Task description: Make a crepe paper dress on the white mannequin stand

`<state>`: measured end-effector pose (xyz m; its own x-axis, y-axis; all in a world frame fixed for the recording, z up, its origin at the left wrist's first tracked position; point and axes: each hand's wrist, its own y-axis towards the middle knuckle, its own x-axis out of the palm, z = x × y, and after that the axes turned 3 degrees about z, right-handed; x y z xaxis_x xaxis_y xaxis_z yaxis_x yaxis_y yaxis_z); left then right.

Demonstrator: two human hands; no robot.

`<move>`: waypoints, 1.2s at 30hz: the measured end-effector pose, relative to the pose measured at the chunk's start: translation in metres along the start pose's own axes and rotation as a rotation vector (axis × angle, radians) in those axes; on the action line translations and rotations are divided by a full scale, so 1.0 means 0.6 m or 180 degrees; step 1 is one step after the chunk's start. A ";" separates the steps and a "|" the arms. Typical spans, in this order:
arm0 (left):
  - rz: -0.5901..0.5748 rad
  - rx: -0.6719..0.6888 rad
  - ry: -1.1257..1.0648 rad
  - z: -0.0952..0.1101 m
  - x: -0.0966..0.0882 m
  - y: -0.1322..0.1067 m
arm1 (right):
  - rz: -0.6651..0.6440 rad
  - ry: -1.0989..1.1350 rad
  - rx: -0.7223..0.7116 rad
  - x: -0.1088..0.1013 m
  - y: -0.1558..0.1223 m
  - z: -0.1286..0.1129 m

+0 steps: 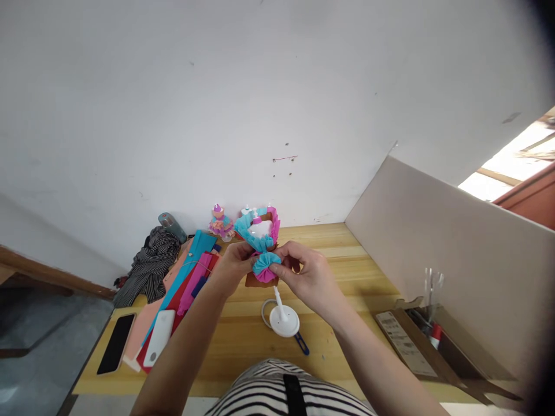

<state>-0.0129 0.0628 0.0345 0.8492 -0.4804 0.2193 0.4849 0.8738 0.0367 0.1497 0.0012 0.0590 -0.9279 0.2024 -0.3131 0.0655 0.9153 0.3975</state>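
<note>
Above the table's middle, a blue and pink pleated crepe-paper rosette point(266, 264) is pinched between my two hands. My left hand point(236, 264) closes on its left side, and my right hand point(303, 268) has thumb and forefinger on its right edge. Directly beyond it stands a bunch of ruffled blue and pink crepe paper point(248, 231) around a white piece with a pink neck point(260, 228); whether it joins the rosette I cannot tell. Brown paper point(251, 282) shows below the rosette. Nearer me is a white round base with a stem point(284, 320).
To the left lie crepe-paper sheets point(184, 276), a white device point(159, 338), a black phone point(116, 344), striped cloth point(151, 260) and a grey bottle point(172, 226). A small ruffled paper figure point(221, 224) stands at the back. On the right, a cardboard box point(411, 344) sits by a pale panel point(403, 225).
</note>
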 end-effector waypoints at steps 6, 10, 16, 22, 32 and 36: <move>-0.0010 -0.0040 0.0153 0.006 -0.003 -0.003 | -0.0002 0.0110 0.0154 0.004 0.001 0.000; 0.0013 -0.0124 0.0181 0.015 -0.002 -0.004 | -0.0097 0.0169 0.0264 0.004 0.002 0.001; -0.0152 -0.0204 0.0204 0.024 -0.006 -0.008 | -0.0163 0.0204 0.0376 0.006 0.001 0.004; -0.0314 -0.0300 0.0163 0.029 -0.010 -0.011 | -0.0152 0.0174 0.0382 0.009 -0.002 0.003; -0.0385 -0.0308 0.0168 0.035 -0.012 -0.010 | 0.0070 0.0103 0.0294 0.015 -0.003 0.011; -0.0324 -0.0284 0.0152 0.030 -0.020 -0.009 | 0.0112 0.0060 0.0273 0.012 -0.001 0.011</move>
<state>-0.0294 0.0654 0.0493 0.8025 -0.5712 0.1721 0.5840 0.8112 -0.0309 0.1456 0.0045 0.0508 -0.9311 0.2290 -0.2838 0.1285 0.9344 0.3324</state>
